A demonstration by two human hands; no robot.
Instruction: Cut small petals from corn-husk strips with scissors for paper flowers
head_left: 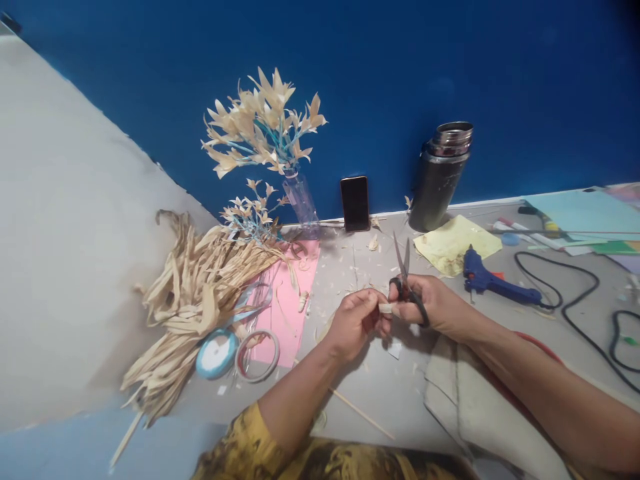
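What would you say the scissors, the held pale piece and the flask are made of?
Scissors: metal blades, judging by their grey sheen; black handles, probably plastic. Held pale piece: perhaps dried husk, matt like the straw-coloured bundle, though too small to be sure. Flask: probably metal, from its shiny bare neck; the dark body looks coated.

No readable text anywhere in view. Flask (437,190), far right: pale marks, too blurred to read. Phone (355,203), far middle: dark screen, nothing legible. Ribbon spool (217,353), left: no lettering legible. Glue gun (493,281), right: same, nothing legible.
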